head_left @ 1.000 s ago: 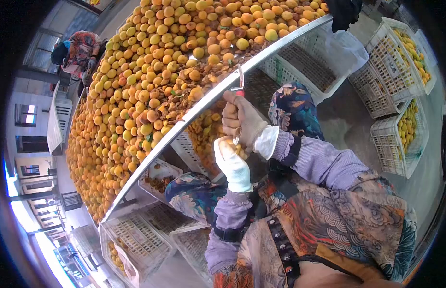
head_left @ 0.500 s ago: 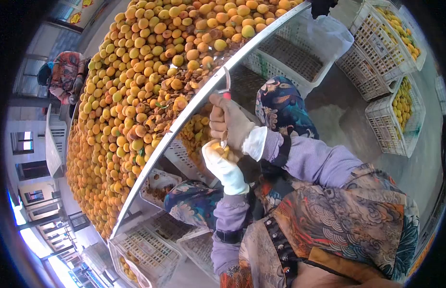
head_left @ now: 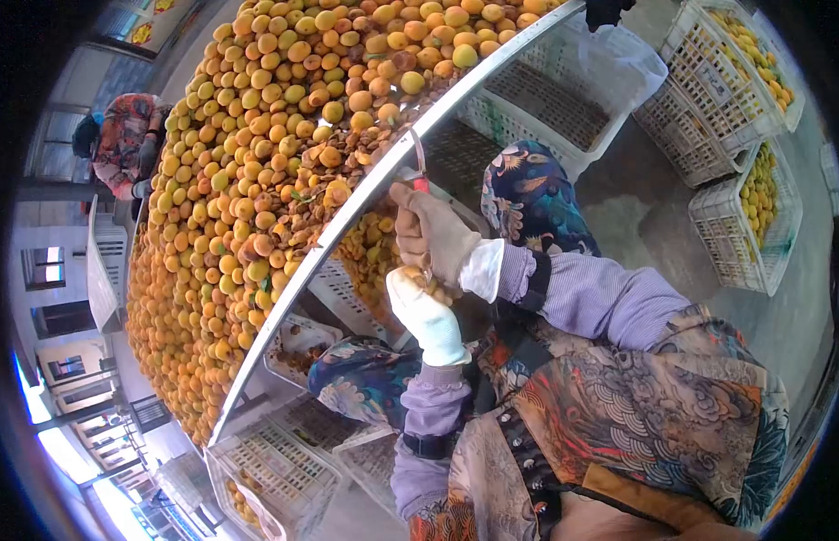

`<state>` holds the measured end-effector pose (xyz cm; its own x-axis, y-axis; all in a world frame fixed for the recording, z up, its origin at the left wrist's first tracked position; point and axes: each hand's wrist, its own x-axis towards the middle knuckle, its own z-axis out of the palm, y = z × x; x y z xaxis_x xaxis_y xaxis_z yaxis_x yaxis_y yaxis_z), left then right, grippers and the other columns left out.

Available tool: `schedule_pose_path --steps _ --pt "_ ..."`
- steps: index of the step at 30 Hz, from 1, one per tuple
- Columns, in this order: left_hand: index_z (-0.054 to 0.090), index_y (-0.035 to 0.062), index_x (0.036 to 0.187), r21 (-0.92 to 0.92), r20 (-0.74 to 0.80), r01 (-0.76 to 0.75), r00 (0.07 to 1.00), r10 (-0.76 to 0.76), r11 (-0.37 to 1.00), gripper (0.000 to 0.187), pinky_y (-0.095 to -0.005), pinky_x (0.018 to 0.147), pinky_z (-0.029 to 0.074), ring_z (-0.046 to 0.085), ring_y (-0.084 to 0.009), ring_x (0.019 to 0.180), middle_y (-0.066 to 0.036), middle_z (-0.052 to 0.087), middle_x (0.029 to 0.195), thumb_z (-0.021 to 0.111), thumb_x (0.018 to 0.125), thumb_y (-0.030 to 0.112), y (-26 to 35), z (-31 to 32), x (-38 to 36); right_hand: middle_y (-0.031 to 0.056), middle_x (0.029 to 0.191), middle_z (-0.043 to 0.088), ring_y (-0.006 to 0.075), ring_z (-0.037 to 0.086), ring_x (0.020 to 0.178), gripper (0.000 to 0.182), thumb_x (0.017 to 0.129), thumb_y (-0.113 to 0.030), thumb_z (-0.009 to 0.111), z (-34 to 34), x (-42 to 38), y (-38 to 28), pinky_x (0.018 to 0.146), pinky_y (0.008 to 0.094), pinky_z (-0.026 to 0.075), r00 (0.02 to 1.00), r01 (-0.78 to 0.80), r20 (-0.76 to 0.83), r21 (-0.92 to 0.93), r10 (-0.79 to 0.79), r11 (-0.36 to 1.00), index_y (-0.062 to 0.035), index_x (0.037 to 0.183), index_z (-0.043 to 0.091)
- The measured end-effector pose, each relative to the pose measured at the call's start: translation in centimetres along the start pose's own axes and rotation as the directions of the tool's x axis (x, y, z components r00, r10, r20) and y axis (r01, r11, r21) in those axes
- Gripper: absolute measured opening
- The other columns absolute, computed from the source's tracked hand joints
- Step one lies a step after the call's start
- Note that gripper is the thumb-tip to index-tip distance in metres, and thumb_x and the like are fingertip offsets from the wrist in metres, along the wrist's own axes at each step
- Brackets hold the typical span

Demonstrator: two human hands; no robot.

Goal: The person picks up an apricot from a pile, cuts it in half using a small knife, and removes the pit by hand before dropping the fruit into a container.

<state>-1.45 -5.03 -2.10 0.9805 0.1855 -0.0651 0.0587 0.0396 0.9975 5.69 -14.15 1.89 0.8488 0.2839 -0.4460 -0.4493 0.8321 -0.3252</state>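
Observation:
My right hand (head_left: 433,230), in a brown glove with a white cuff, is closed round a curved-blade knife (head_left: 421,160). A bit of its red handle shows above the fist, and the blade rises beside the table rim. Just below, touching or nearly touching it, is my left hand (head_left: 424,311) in a white glove. Its fingers are curled round an apricot (head_left: 431,282), of which only a small part shows. Both hands are over my lap, beside a big heap of apricots (head_left: 239,189). Beneath the rim, yellow cut fruit (head_left: 370,248) lies in a crate.
The table's pale metal rim (head_left: 347,216) runs diagonally past my hands. Brown, split apricots (head_left: 325,185) lie along it. Crates of fruit (head_left: 722,81) are stacked at right; a lined crate (head_left: 564,99) stands under the rim, another crate (head_left: 275,469) lower left. Another person (head_left: 126,140) works across the heap.
The knife and right hand have shifted slightly, the blade now lower against the rim. My left hand has turned and closed further, so less of the apricot shows.

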Motion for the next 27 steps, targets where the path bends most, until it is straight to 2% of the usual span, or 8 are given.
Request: schedule_pose_path --steps 1,8,13,16,21,22,23,27 --pt "0.047 0.0059 0.094 0.189 -0.062 -0.149 0.985 0.163 0.971 0.030 -0.0222 0.047 0.036 0.037 -0.0068 0.048 0.000 0.043 0.067 0.034 0.099 0.033 -0.7 -0.1 0.0 -0.0043 0.045 0.029 0.0096 0.022 0.032 0.045 0.090 -0.039 0.055 -0.1 -0.1 -0.1 0.032 0.0259 0.019 0.999 -0.042 -0.005 0.056 0.042 0.998 -0.0166 0.056 0.036" --pt "0.049 0.0015 0.095 0.133 -0.012 -0.085 0.996 0.087 0.987 0.038 -0.0249 0.059 0.039 0.045 -0.0114 0.066 -0.004 0.048 0.078 0.037 0.097 0.037 1.3 0.9 -0.8 -0.0067 0.046 0.025 0.0079 0.021 0.033 0.044 0.091 -0.040 0.053 -1.4 0.2 -0.6 0.033 0.0249 0.015 0.997 -0.070 0.038 0.168 0.065 0.983 -0.0192 0.057 0.033" --pt "0.050 0.0030 0.097 0.312 0.056 -0.463 0.881 0.471 0.830 0.043 -0.0205 0.058 0.037 0.044 -0.0082 0.066 -0.002 0.048 0.077 0.034 0.098 0.042 0.3 0.9 -0.1 -0.0073 0.046 0.023 0.0075 0.019 0.033 0.046 0.091 -0.040 0.053 -1.5 -0.2 -0.8 0.032 0.0253 0.014 0.990 -0.143 0.045 0.234 0.136 0.962 -0.0199 0.055 0.031" --pt "0.050 0.0011 0.098 0.178 0.013 -0.263 0.964 0.265 0.948 0.040 -0.0212 0.058 0.039 0.045 -0.0096 0.065 -0.003 0.048 0.078 0.033 0.098 0.038 -0.2 0.5 -0.2 -0.0070 0.045 0.025 0.0079 0.021 0.032 0.046 0.091 -0.040 0.054 -0.7 -0.9 -1.1 0.032 0.0251 0.016 0.998 -0.060 0.041 0.233 0.051 0.971 -0.0194 0.055 0.033" --pt "0.049 0.0035 0.105 0.385 0.103 -0.362 0.931 0.351 0.849 0.036 -0.0240 0.060 0.041 0.047 -0.0113 0.066 -0.003 0.049 0.085 0.039 0.098 0.038 0.9 -0.1 0.1 -0.0038 0.045 0.036 0.0094 0.033 0.032 0.039 0.090 -0.037 0.056 0.6 -1.6 -1.4 0.030 0.0244 0.022 0.990 0.086 0.109 0.077 -0.094 0.993 -0.0152 0.060 0.044" --pt "0.048 0.0033 0.109 -0.061 0.122 -0.061 0.990 0.068 0.996 0.037 -0.0259 0.064 0.041 0.047 -0.0131 0.071 -0.004 0.050 0.088 0.039 0.098 0.037 1.2 -0.2 0.3 -0.0028 0.046 0.039 0.0096 0.035 0.032 0.037 0.090 -0.036 0.057 0.8 -1.7 -1.3 0.030 0.0244 0.024 0.968 0.245 0.072 -0.053 -0.241 0.968 -0.0130 0.062 0.046" --pt "0.047 0.0030 0.114 -0.468 0.261 0.283 0.949 -0.175 0.837 0.038 -0.0278 0.068 0.041 0.047 -0.0149 0.076 -0.005 0.050 0.092 0.038 0.099 0.037 1.6 -0.3 0.3 -0.0018 0.048 0.043 0.0097 0.038 0.032 0.036 0.090 -0.035 0.058 1.6 -2.0 -1.4 0.030 0.0244 0.026 0.922 0.387 0.060 -0.185 -0.382 0.903 -0.0109 0.065 0.049" --pt "0.048 0.0070 0.116 -0.580 0.318 0.388 0.917 -0.239 0.716 0.035 -0.0392 0.086 0.045 0.052 -0.0159 0.086 -0.004 0.054 0.105 0.044 0.097 0.036 3.3 0.3 -0.2 0.0003 0.061 0.054 0.0062 0.045 0.040 0.034 0.088 -0.037 0.062 1.3 -2.5 -1.0 0.036 0.0187 0.034 0.898 0.439 0.175 -0.341 -0.403 0.831 -0.0075 0.074 0.053"
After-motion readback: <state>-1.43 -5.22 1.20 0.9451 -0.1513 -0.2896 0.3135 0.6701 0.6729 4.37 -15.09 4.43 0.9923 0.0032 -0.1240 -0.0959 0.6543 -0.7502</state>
